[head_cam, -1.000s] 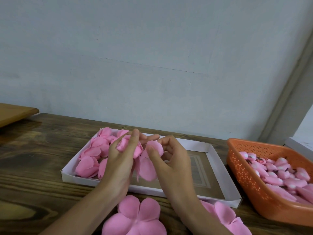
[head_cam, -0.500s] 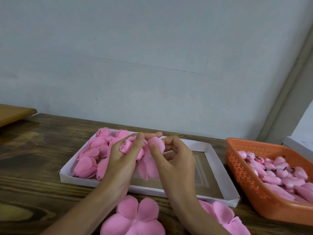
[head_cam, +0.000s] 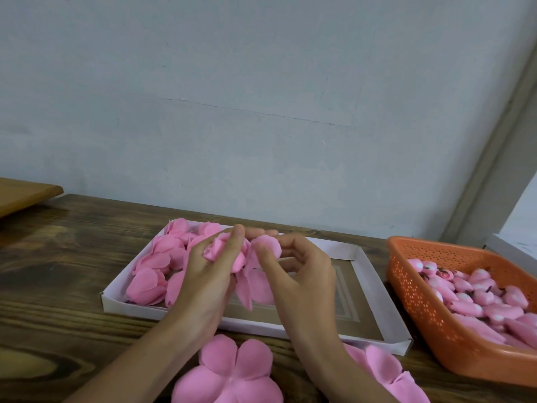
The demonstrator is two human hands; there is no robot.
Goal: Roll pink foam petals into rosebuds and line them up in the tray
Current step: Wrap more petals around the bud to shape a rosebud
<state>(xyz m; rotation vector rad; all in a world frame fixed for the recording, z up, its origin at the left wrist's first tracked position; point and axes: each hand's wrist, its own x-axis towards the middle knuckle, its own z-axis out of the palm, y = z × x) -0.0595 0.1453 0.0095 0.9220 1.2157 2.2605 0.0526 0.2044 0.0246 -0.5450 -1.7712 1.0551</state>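
Note:
Above the white cardboard tray both hands work one pink foam flower. My left hand curls its fingers round the rolled rosebud. My right hand pinches a loose petal of the same flower between thumb and fingers; further petals hang below. Several finished rosebuds lie in the tray's left part. Flat petal blanks lie on the table in front of the tray, with more beside my right forearm.
An orange perforated basket holding several small pink buds stands at the right on the dark wooden table. A lighter wooden board juts in at far left. A grey wall rises right behind the table.
The hands stay over the tray with the same flower. My left fingers have closed further round the bud and my right hand has drawn the loose petal in against it.

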